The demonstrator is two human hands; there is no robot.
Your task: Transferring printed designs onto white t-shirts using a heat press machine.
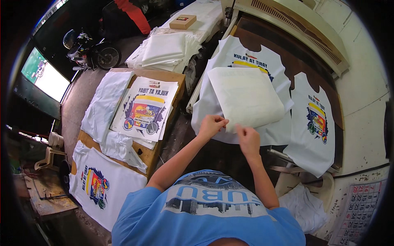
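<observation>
My left hand (213, 126) pinches the lower left corner of a white sheet (246, 94). The sheet lies over a white printed shirt (205, 119) on the heat press, partly hiding its colourful design. Just to the right, my right hand (248, 139) is curled by the sheet's lower edge, its fingertips blurred, so what they hold is unclear. A second printed white shirt (308, 147) lies further right on the brown press bed (254, 30).
A cardboard-topped table (174, 78) at left carries printed transfer papers (145, 108), folded white cloth (102, 102) and another printed shirt (106, 197). Behind are stacked white sheets (164, 49), a small box (182, 21) and a motorbike (98, 53). A chair (328, 184) with cloth stands right.
</observation>
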